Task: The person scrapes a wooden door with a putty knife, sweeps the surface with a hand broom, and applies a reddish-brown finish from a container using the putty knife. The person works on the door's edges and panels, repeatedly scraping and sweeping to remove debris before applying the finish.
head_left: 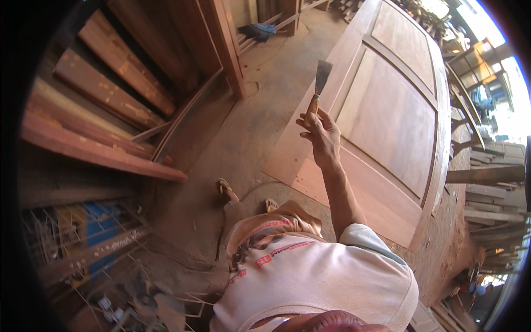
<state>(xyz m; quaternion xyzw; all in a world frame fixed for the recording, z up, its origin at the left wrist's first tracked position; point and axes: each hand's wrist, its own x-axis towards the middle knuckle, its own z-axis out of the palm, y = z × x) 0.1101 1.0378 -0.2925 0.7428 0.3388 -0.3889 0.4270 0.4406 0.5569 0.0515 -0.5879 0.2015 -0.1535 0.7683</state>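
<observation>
My right hand (322, 133) is raised in front of me, its fingers closed round the wooden handle of a putty knife (322, 77). The wide, flat metal blade points away from me and shows dark stains. Hand and knife appear in front of the left edge of a large panelled wooden door (387, 99), which lies flat, its recessed panels facing up. I cannot tell that the blade touches the wood. My left hand is out of view.
Wooden boards and frames (110, 94) stand at the left. A blue cloth-like item (258, 31) lies by the far frames. Stacked timber (492, 193) lies beyond the door on the right. Metal rods and clutter (138, 299) fill the lower left. My sandalled feet (225, 189) stand on the dusty floor.
</observation>
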